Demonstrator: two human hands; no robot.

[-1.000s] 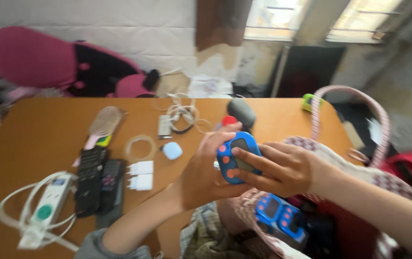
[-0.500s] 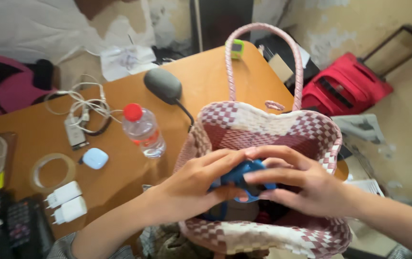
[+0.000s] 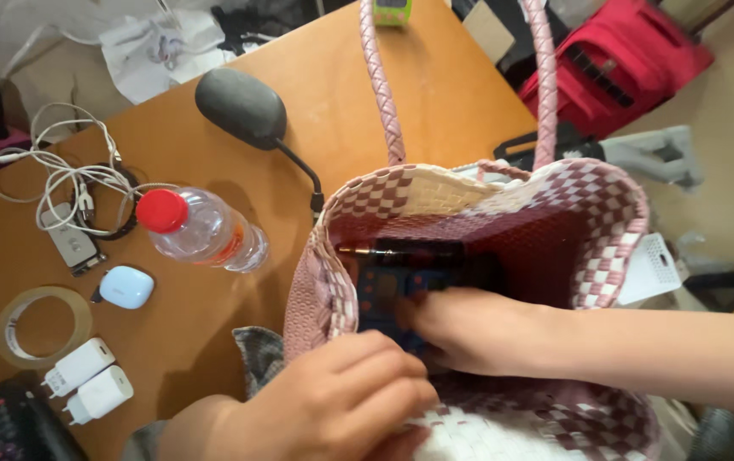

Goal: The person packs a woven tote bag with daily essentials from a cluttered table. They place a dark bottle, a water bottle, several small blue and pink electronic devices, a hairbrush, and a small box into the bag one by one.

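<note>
A pink-and-white woven basket (image 3: 606, 213) with two pink handles stands at the table's near edge. My right hand (image 3: 469, 333) reaches down inside it, fingers pressed on a blue handheld game console (image 3: 380, 294) lying in the basket. A dark bar-shaped item (image 3: 401, 251) lies just behind the console. At the basket's near rim, my left hand (image 3: 333, 405) has its fingers curled over the edge. The hands hide most of the console.
On the orange table (image 3: 435, 102) left of the basket lie a red-capped water bottle (image 3: 200, 229), a grey oval device on a cable (image 3: 241, 107), tangled white cables (image 3: 68, 183), a pale blue earbud case (image 3: 125, 287), a tape roll (image 3: 43, 324) and two white chargers (image 3: 90, 382). A red suitcase (image 3: 619, 64) stands beyond.
Both hands carried the blue console from above the table down into the basket. The view has swung right and downward. My left hand has come back to the near rim.
</note>
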